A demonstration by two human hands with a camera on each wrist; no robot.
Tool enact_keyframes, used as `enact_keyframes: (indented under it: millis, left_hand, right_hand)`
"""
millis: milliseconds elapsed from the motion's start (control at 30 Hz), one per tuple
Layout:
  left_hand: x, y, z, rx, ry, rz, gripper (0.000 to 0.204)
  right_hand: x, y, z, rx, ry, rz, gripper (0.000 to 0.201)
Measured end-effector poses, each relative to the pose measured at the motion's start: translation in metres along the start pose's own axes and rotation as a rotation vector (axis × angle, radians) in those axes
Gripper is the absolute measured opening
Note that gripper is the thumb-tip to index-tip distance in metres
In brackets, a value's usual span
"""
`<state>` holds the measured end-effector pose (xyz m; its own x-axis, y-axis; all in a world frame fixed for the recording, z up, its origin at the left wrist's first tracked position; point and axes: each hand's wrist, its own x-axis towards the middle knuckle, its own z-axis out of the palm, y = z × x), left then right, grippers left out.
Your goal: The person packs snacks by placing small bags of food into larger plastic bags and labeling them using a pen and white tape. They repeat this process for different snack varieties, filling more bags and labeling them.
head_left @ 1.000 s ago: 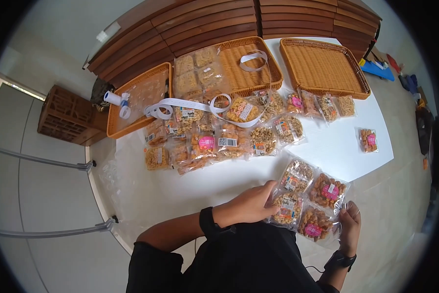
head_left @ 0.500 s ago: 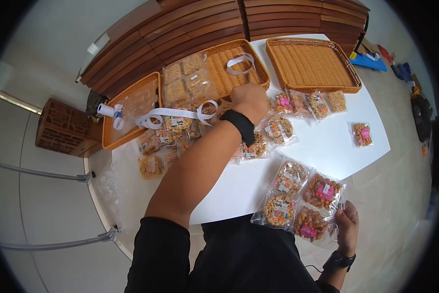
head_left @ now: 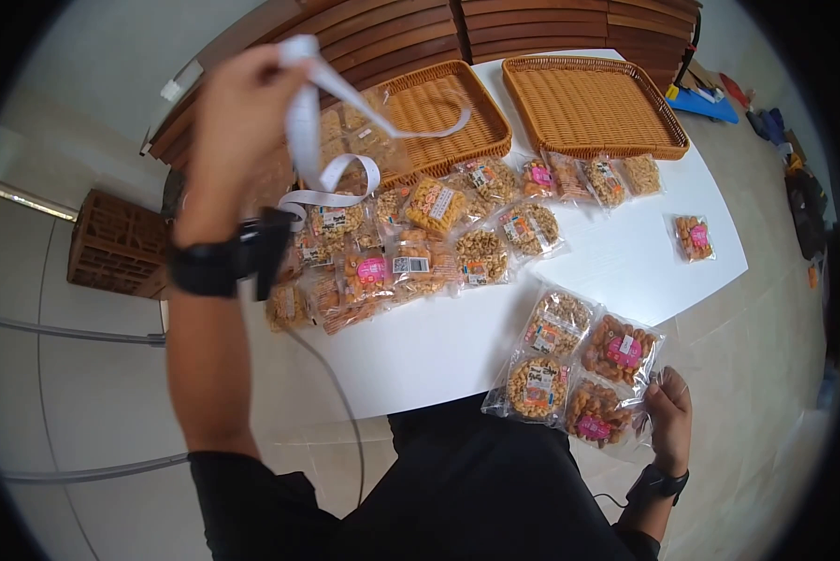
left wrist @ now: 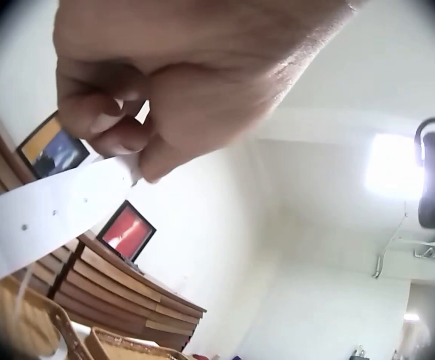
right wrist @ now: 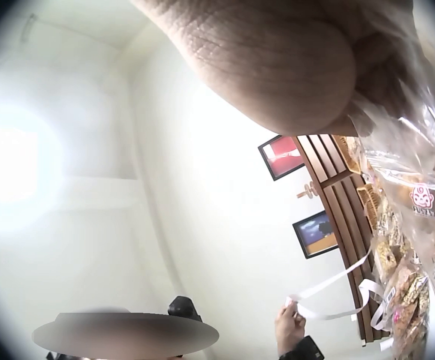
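Note:
My left hand [head_left: 242, 122] is raised high at the upper left in the head view, pinching a white paper strip [head_left: 347, 93] that loops down toward the packets. Small dots run along this strip [left wrist: 41, 217] in the left wrist view, where thumb and fingertips of the left hand [left wrist: 157, 90] meet on its end. At the lower right my right hand [head_left: 670, 416] grips the edge of a clear plastic bag [head_left: 577, 369]. Four round nut packets show in the bag, two with pink labels. The bag's left part lies over the table's front edge.
Many snack packets [head_left: 410, 262] lie heaped on the white table [head_left: 420, 365]. Behind them are wicker trays, one [head_left: 593, 107] at the back right. A single nut packet [head_left: 693, 237] lies near the right edge. A cable [head_left: 345, 402] hangs at the left.
My left hand let go of the bag, reached over the packets, and moved up and left with the strip, which has lifted off them. My right hand has stayed on the bag.

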<state>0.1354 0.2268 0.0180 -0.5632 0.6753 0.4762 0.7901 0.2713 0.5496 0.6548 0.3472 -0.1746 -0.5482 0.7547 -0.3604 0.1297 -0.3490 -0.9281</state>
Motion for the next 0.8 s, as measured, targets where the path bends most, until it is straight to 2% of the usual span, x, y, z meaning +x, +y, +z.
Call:
enact_keyframes:
  millis: [67, 133, 167, 233, 300, 433, 567, 600, 633, 667, 733, 767, 800]
  left_hand:
    - [-0.007, 0.011, -0.049, -0.053, 0.086, -0.249, 0.020]
    - [-0.009, -0.012, -0.080, -0.077, 0.191, -0.186, 0.019]
    - [-0.011, -0.017, -0.090, -0.087, 0.222, -0.227, 0.019]
    - [-0.014, -0.041, -0.105, -0.128, 0.160, -0.331, 0.019]
    - [-0.019, -0.059, -0.109, -0.148, 0.104, -0.418, 0.020]
    - [-0.016, -0.113, -0.111, -0.004, 0.205, -0.399, 0.022]
    - [-0.015, -0.191, -0.126, 0.140, 0.229, -0.470, 0.030]
    - [-0.018, -0.205, -0.126, 0.233, 0.170, -0.494, 0.030]
    - [-0.020, -0.208, -0.124, 0.327, 0.109, -0.514, 0.030]
    - [-0.027, -0.210, -0.120, 0.257, 0.104, -0.579, 0.030]
    - [-0.027, -0.216, -0.114, 0.350, -0.083, -0.732, 0.031]
    - [-0.029, -0.217, -0.106, 0.371, -0.077, -0.766, 0.034]
    - [-0.032, -0.219, -0.096, 0.404, -0.028, -0.624, 0.034]
  right_hand:
    - [0.000, -0.004, 0.002, -0.010, -0.015, 0.009, 0.010]
    - [-0.001, -0.010, 0.007, -0.021, -0.022, 0.029, 0.010]
    - [-0.002, -0.015, 0.012, -0.026, -0.019, 0.043, 0.010]
    - [-0.002, -0.017, 0.017, -0.035, -0.028, 0.053, 0.010]
    - [0.000, -0.012, 0.014, -0.037, -0.047, 0.046, 0.010]
    - [0.000, 0.001, 0.011, -0.035, -0.036, 0.010, 0.010]
    - [-0.004, 0.002, 0.012, -0.034, -0.004, -0.003, 0.009]
    - [-0.004, 0.004, 0.012, -0.028, 0.009, -0.014, 0.009]
    - [-0.005, 0.002, 0.014, -0.019, 0.015, 0.002, 0.008]
    - [-0.006, -0.003, 0.019, -0.009, 0.021, 0.019, 0.008]
    - [-0.010, -0.009, 0.026, 0.002, 0.037, 0.043, 0.008]
    - [-0.011, -0.011, 0.027, 0.001, 0.044, 0.054, 0.008]
    - [-0.010, -0.013, 0.029, -0.003, 0.046, 0.063, 0.007]
